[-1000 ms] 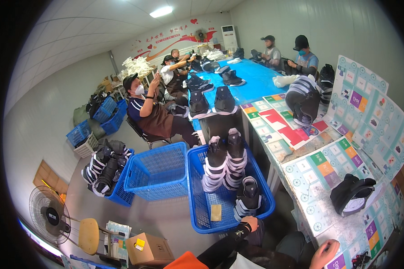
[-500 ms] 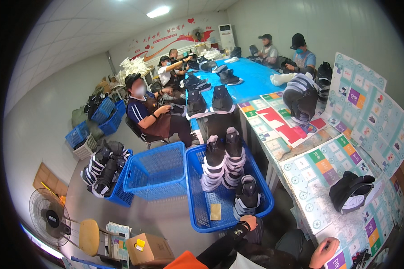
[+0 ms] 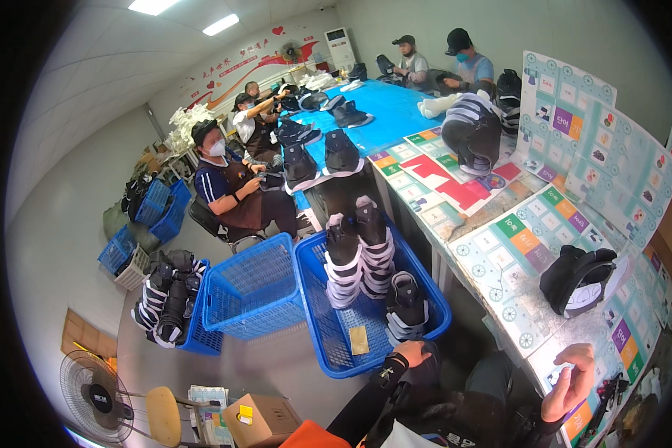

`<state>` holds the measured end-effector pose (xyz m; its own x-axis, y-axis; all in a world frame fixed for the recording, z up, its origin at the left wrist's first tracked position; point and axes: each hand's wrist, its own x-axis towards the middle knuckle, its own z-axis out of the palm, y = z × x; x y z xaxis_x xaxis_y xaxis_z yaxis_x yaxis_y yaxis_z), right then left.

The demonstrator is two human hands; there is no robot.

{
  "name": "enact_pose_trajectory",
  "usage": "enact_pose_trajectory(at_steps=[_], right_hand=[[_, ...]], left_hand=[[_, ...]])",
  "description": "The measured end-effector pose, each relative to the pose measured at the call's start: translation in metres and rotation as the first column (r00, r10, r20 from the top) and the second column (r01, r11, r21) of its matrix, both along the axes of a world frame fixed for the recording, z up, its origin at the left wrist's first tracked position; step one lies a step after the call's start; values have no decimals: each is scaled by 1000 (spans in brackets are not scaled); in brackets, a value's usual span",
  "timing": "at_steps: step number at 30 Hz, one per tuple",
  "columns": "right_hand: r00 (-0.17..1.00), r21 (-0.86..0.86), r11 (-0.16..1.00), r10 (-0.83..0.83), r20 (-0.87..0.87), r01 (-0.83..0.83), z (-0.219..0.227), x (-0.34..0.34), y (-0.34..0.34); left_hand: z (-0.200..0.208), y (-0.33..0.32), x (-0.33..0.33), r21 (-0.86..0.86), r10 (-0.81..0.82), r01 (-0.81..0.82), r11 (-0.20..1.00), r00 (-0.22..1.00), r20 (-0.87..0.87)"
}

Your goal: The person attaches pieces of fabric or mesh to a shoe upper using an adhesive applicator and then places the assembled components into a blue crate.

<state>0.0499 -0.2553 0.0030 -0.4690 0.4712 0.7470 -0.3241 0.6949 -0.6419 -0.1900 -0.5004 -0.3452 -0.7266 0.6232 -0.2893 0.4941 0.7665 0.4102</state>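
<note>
My left hand [image 3: 414, 352] rests with curled fingers on my dark-clothed knee, just below the near corner of a blue plastic basket [image 3: 317, 328]. Stacks of black-and-white shoe uppers [image 3: 362, 254] stand in that basket. My right hand [image 3: 571, 381] is at the near edge of the table [image 3: 526, 328], fingers loosely bent and thumb up, with nothing in it. On the table, a little beyond that hand, lies a black shoe upper [image 3: 579, 276]. Colourful printed sheets cover the tabletop.
An empty blue basket [image 3: 250, 287] and one piled with uppers [image 3: 168, 299] stand to the left. A fan [image 3: 97, 392], a yellow stool [image 3: 163, 407] and a cardboard box [image 3: 265, 418] are near me. Several seated people work along the blue table [image 3: 396, 119]. A heap of uppers [image 3: 470, 134] lies further along.
My right hand has lifted from the bottom edge up to the table's rim. The view has shifted slightly; my left hand stays by the basket's corner.
</note>
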Motion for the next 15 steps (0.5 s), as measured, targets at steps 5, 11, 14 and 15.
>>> enact_pose_trajectory(at_steps=[5,11,14,15], right_hand=[[995,75,992,103,-16,-102,7,-7,-23],[988,93,995,-40,147,27,-15,11,-21],[921,80,948,-318,226,308,-39,43,15],[877,-48,917,-362,316,396,-43,61,23]], left_hand=[[11,-5,26,-39,43,-42,998,998,41],[22,-32,19,12,-89,88,996,986,143],[72,-2,-5,221,-245,214,952,962,121],[102,22,-10,218,-219,203,955,974,51]])
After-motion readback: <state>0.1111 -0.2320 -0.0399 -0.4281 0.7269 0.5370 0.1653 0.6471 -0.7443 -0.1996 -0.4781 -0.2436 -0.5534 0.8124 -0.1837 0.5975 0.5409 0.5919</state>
